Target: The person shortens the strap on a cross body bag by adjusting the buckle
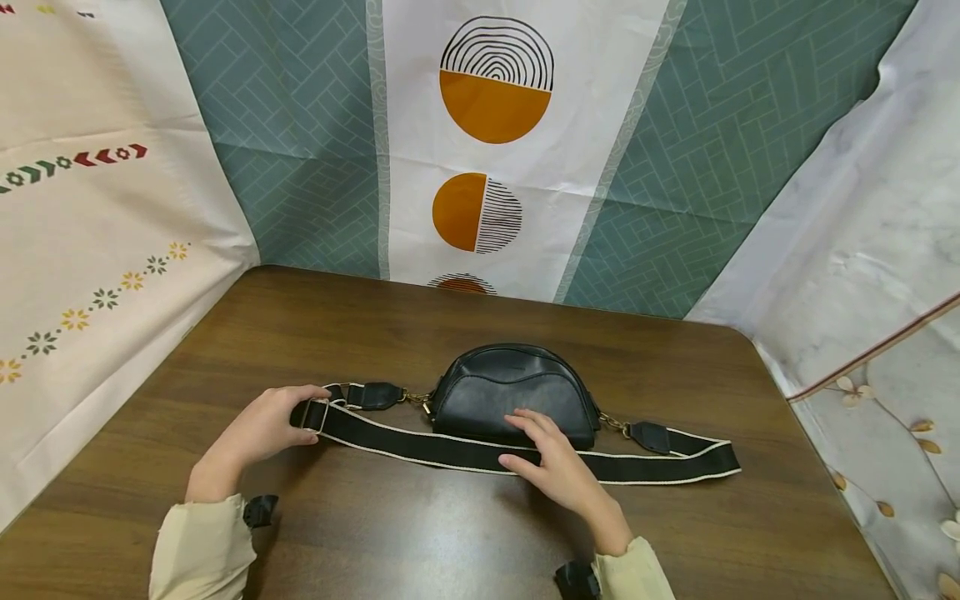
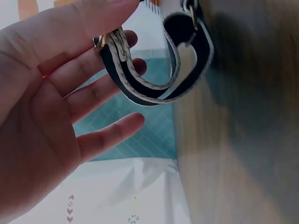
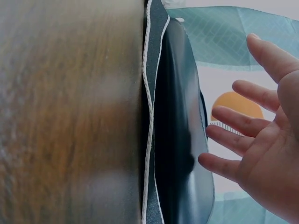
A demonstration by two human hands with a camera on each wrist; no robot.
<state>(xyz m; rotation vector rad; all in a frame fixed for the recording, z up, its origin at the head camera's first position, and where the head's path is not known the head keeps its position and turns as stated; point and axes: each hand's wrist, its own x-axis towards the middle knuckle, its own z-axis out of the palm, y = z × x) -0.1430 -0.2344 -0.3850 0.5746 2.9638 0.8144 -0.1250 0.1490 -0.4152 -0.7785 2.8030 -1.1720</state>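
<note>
A black half-moon handbag (image 1: 510,392) stands on the wooden table, its wide black strap (image 1: 420,446) with white edging laid in front of it. My left hand (image 1: 262,425) pinches the strap's left end by the metal slider (image 1: 324,415), between thumb and index finger. In the left wrist view the strap loop (image 2: 140,88) hangs from these fingers, the other fingers spread. Over the strap and the bag's front hovers my right hand (image 1: 555,467), fingers spread and holding nothing. The right wrist view shows its fingers (image 3: 224,165) apart from the bag's side (image 3: 182,126).
Gold chain links (image 1: 416,397) join the strap's leather tabs to the bag. The brown table (image 1: 420,542) ends at a teal and white patterned cloth (image 1: 300,167) behind. Printed cloths hang at the left (image 1: 90,250) and right (image 1: 862,250).
</note>
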